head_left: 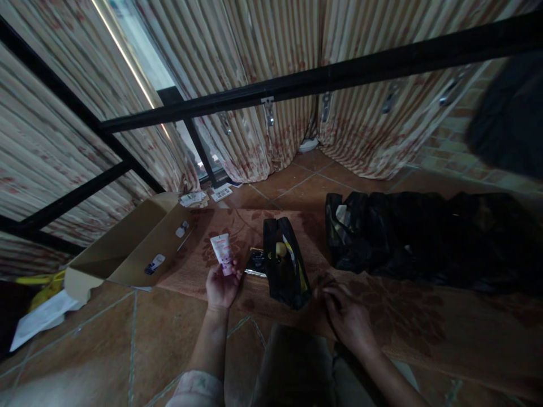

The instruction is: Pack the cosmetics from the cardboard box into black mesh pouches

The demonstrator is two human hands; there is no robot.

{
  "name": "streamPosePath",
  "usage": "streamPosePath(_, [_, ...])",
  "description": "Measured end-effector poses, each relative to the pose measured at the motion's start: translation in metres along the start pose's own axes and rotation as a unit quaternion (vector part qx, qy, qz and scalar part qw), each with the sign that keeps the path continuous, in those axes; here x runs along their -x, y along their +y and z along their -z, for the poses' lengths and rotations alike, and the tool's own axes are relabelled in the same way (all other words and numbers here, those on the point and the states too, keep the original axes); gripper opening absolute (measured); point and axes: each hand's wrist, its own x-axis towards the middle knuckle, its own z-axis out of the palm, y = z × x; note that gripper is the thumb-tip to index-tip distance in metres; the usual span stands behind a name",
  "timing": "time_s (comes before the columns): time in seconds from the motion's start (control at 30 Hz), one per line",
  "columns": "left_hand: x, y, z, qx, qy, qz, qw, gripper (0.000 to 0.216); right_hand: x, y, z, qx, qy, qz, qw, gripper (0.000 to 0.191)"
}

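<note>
My left hand [221, 287] is closed round the lower end of a small white and pink tube [223, 252], which stands upright above a patterned rug [382, 305]. To its right a black open pouch [283, 265] lies on the rug with something yellow inside. A flat dark item [256, 263] lies between the tube and the pouch. My right hand [344, 314] rests low on the rug, right of the pouch, with its fingers curled; whether it holds anything is hidden in the dim light.
An open cardboard box [127, 249] lies at the left with small items on its flap. A large black bag [424, 237] sits at the right. Curtains [263, 68], black metal bars [322, 73] and tiled floor [127, 339] surround the rug. Papers [40, 316] lie far left.
</note>
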Motion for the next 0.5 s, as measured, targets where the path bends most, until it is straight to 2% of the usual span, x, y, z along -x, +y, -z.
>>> streamPosePath(0.5, [-0.0018,-0.0014,-0.0006,0.03,-0.011,0.005,0.999,0.032,0.0007,0.0038,-0.0028,-0.002,0.01,0.009,1.0,0.027])
